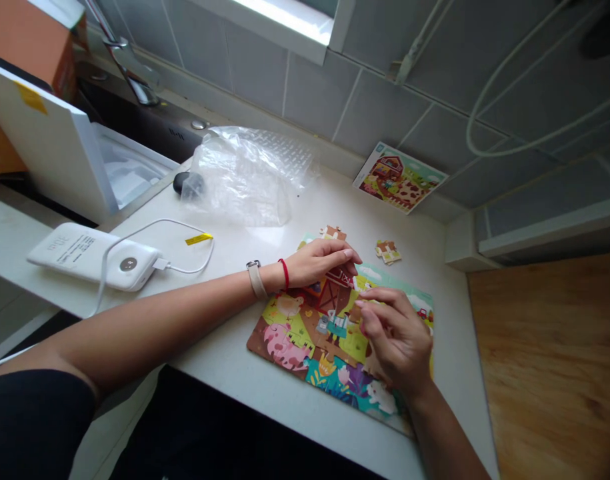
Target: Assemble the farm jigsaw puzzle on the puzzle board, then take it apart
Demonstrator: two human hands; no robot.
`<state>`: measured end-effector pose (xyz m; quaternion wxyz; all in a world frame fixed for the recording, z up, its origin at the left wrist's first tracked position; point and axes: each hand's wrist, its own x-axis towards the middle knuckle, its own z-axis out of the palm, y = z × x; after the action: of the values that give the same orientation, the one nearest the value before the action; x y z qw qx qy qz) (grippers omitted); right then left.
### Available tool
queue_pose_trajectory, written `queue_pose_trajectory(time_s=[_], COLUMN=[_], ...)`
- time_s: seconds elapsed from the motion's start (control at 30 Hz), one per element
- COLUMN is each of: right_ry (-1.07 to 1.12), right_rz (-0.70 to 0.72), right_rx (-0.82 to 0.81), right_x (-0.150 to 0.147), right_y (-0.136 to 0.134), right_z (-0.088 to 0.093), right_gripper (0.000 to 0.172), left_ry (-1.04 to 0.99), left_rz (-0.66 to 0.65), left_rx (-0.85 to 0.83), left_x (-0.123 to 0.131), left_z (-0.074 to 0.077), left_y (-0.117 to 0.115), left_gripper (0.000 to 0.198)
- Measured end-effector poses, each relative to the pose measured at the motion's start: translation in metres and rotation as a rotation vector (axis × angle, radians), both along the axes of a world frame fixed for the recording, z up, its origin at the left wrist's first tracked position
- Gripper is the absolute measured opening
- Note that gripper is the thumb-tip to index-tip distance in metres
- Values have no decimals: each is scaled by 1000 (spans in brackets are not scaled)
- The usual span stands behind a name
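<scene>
Under both hands, the puzzle [285, 347] lies flat on the counter [219, 363], picture upright to the person. Left hand [319, 262] is palm-down across its far-left part, fingers loosely extended, no grip visible; probably steadying it. Right hand [399, 333] is over the right half, fingers curled in, thumb near index; can't tell if a piece is pinched there.

Card [399, 180] leans on the wall beyond both hands, face toward them, so likely easy to check. Loose pieces [387, 252] sit between hands and card, within short reach; more [333, 233] just past the left fingers, partly hidden.

Room: counter strip right of right hand, up to the wood [549, 347]. Front edge runs near the puzzle's near side, so little slack toward the body. Bag [239, 180] limits the far side of the left wrist.
</scene>
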<state>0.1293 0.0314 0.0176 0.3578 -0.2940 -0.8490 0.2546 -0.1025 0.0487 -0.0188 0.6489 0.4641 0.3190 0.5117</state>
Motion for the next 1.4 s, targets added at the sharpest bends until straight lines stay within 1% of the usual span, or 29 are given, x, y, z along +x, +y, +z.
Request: queue_pose_trajectory(time_s=[0.03, 0.1, 0.13, 0.2, 0.23, 0.33, 0.37, 0.4, 0.47, 0.53, 0.6, 0.7, 0.8, 0.9, 0.97, 1.03, 1.1, 1.13, 1.17, 1.23, 1.27, 1.33, 1.4], right_ry=[19, 23, 9, -46, -87, -218, -245, -259, -258, -239, -220, -183, -131, -87, -68, -83, -135, -166, -194, -232, -240, -247, -237], right_rz=[-63, -136, -144, -113, -73, 71, 107, 128, 139, 133, 119, 46, -104, -246, -285, -264, -212, -180, -150, -102, -88, -75, -68], right_rx=[-27, -69, -82, -91, -93, -105, -109, -112, -113, -105, -90, -60, -37, -54, -81, -103, -105, -102, -99, -101, -106, -122, -135], right_x=[3, 7, 9, 11, 13, 16, 17, 17, 17, 17, 18, 22, 30, 36, 37, 38, 39, 39, 40, 43, 44, 46, 47], right_y=[5, 14, 18, 23, 25, 27, 27, 27, 26, 27, 28, 33, 42, 50, 52, 53, 52, 52, 52, 52, 53, 54, 55], right_z=[-2, -8, -10, -15, -16, -17, -17, -17, -16, -16, -16, -19, -25, -32, -33, -30, -26, -25, -23, -22, -21, -21, -21], right_gripper=[17, 14, 12, 12, 17, 45, 53, 57, 55, 47, 39, 37, 33, 26, 23, 22, 21, 22, 28, 42, 46, 48, 46], left_ry=[24, 81, 109, 157, 178, 249, 296, 364, 546, 713, 803, 836, 814, 819, 862, 946, 1038, 1069, 1084, 1084, 1077, 1063, 1054], left_rz=[4, 9, 14, 32, 35, 28, 29, 30, 37, 26, 1, 26, 79, 109, 132, 135, 103, 85, 69, 55, 54, 50, 36], left_rx=[11, 30, 38, 48, 50, 90, 120, 162, 281, 426, 537, 597, 604, 598, 638, 702, 739, 740, 738, 735, 733, 732, 739], left_x=[0, 0, 0, 0, 1, 2, 2, 3, 5, 7, 9, 11, 11, 11, 10, 10, 11, 11, 12, 13, 13, 12, 12], left_z=[0, 0, 0, 2, 3, 7, 9, 10, 13, 15, 16, 18, 20, 19, 16, 11, 7, 6, 5, 6, 7, 9, 11], left_y=[-1, -2, -3, -4, -4, -7, -8, -10, -14, -17, -19, -19, -19, -19, -19, -18, -18, -18, -18, -18, -18, -18, -18], left_gripper=[36, 40, 42, 44, 45, 45, 44, 43, 38, 33, 29, 26, 23, 20, 19, 22, 30, 31, 31, 29, 29, 29, 28])
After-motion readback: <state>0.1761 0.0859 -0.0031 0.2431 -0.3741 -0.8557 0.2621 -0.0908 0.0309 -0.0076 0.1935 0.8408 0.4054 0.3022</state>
